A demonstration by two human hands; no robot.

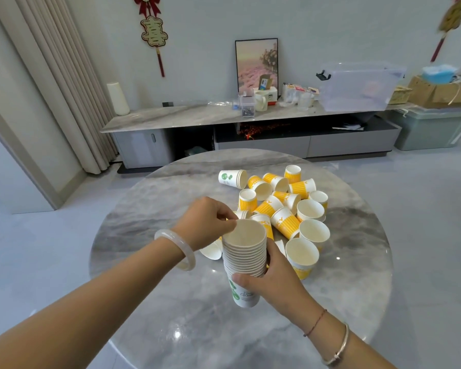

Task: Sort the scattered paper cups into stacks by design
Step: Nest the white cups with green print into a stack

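My right hand [272, 278] grips a tall stack of white cups with green dots [244, 262], held upright above the round marble table [171, 262]. My left hand [208, 222] pinches the rim of the top cup of that stack. Behind the stack lies a heap of yellow-striped cups [282, 206], several tipped over and several upright. A short nested stack of green-dot cups [233, 178] lies on its side at the heap's far left. One white cup [212, 250] lies under my left wrist, partly hidden.
A long low cabinet [186, 115] with boxes, mugs and a framed picture stands beyond the table. Curtains hang at the left. Grey storage bins [431, 129] sit at the far right. The table's near and left parts carry no cups.
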